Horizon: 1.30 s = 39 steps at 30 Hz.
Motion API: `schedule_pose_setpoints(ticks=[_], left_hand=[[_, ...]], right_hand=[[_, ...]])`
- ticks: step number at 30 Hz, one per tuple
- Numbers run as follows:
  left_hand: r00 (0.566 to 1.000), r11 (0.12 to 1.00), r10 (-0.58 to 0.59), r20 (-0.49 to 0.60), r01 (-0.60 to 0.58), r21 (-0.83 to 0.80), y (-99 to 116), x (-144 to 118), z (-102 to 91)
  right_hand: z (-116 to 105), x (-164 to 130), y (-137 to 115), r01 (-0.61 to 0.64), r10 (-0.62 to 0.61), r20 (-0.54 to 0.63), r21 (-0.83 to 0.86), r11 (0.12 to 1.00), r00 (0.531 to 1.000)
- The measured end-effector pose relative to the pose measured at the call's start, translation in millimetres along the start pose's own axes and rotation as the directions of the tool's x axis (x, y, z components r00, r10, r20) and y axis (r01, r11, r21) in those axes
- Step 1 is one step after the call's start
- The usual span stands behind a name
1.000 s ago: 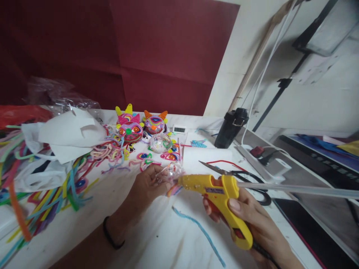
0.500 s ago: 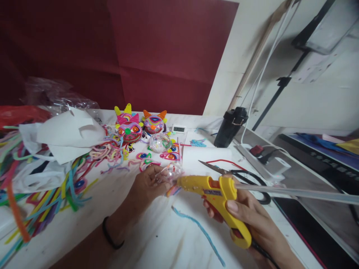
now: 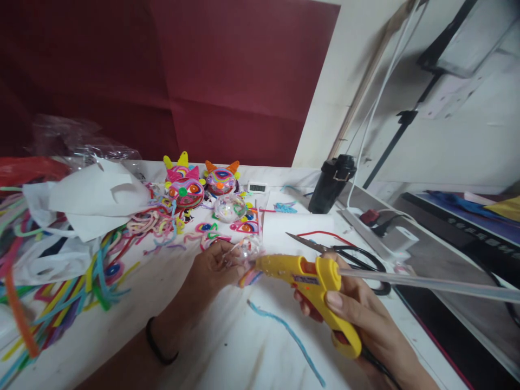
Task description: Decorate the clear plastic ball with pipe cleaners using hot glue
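Observation:
My left hand [image 3: 215,271] is closed on a clear plastic ball [image 3: 248,248] with bits of colour showing on it. Wrapped around the grip of a yellow hot glue gun [image 3: 300,271] is my right hand [image 3: 357,309]. A long clear glue stick [image 3: 422,283] juts from the gun's back end. The nozzle points left and meets the ball's lower right side; whether it touches cannot be made out. Under the ball lies a striped piece of coloured pipe cleaners [image 3: 251,279]. A single blue pipe cleaner [image 3: 288,330] rests on the table nearer to me.
Scissors [image 3: 320,246] with black handles lie beyond the glue gun. Behind stand finished faces, one orange-eared [image 3: 221,179], another clear ball [image 3: 229,208], a small digital timer [image 3: 257,187] and a black bottle [image 3: 332,184]. Pipe cleaners [image 3: 73,292] pile up at left; a power strip [image 3: 382,233] sits right.
The whole view has shifted slightly. Both hands keep their grips, and the glue gun's nozzle stays by the clear ball.

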<state>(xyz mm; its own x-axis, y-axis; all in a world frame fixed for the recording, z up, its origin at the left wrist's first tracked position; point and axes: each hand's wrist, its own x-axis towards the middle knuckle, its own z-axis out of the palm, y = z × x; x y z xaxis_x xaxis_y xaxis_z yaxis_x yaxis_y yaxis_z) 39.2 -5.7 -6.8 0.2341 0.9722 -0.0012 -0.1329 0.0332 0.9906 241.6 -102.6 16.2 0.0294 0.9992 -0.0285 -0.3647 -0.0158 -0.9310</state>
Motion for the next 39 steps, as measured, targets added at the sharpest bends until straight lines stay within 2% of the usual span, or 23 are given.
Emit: schedule_pose_setpoints(ticks=[15, 21, 26, 33, 39], left_hand=[[0.999, 0.998, -0.026, 0.018, 0.027, -0.051, 0, -1, -0.3], [1.000, 0.999, 0.001, -0.003, -0.001, -0.054, -5, 1, -0.5], [1.000, 0.996, -0.003, -0.001, 0.003, -0.087, -5, 0, 0.1], [1.000, 0.996, -0.007, 0.005, 0.007, -0.086, -4, 0, 0.0], [0.999, 0.998, -0.018, 0.027, 0.019, -0.053, -2, -1, -2.0]], right_hand=[[-3, 1, 5, 0.004, -0.004, 0.007, -0.033, 0.999, 1.000], [-7, 0, 5, 0.004, -0.004, -0.029, -0.011, 1.000, 1.000], [-12, 2, 8, -0.003, 0.003, 0.004, -0.048, 0.999, 1.000], [-12, 3, 9, -0.002, 0.002, 0.007, -0.026, 1.000, 1.000], [-11, 3, 9, -0.052, 0.053, -0.017, 0.022, 0.998, 0.998]])
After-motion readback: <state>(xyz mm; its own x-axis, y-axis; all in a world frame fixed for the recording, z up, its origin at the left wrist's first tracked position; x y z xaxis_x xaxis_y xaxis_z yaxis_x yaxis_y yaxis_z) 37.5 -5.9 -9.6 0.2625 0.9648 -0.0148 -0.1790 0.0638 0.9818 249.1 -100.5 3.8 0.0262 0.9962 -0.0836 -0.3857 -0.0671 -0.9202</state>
